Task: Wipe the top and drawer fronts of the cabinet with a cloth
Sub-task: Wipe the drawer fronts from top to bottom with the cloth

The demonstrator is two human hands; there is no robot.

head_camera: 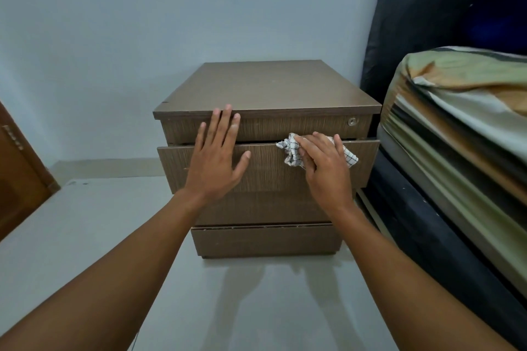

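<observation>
A brown wooden cabinet [265, 88] with three drawer fronts stands against the pale wall. Its middle drawer [268, 171] is pulled out a little and tilted. My right hand [325, 165] presses a white checked cloth [291, 151] flat against the upper right part of that drawer front. My left hand [216, 157] lies open with fingers spread on the left of the same front, fingertips reaching the top drawer [299, 125] and the cabinet's top edge. A small round lock [352, 122] sits at the top drawer's right end. The bottom drawer [265, 239] is closed.
A bed with a striped green and orange cover [456, 122] and dark base [427, 236] stands close to the cabinet's right side. A brown wooden door [20, 174] is at the left edge. Pale tiled floor [85, 222] spreads in front and to the left.
</observation>
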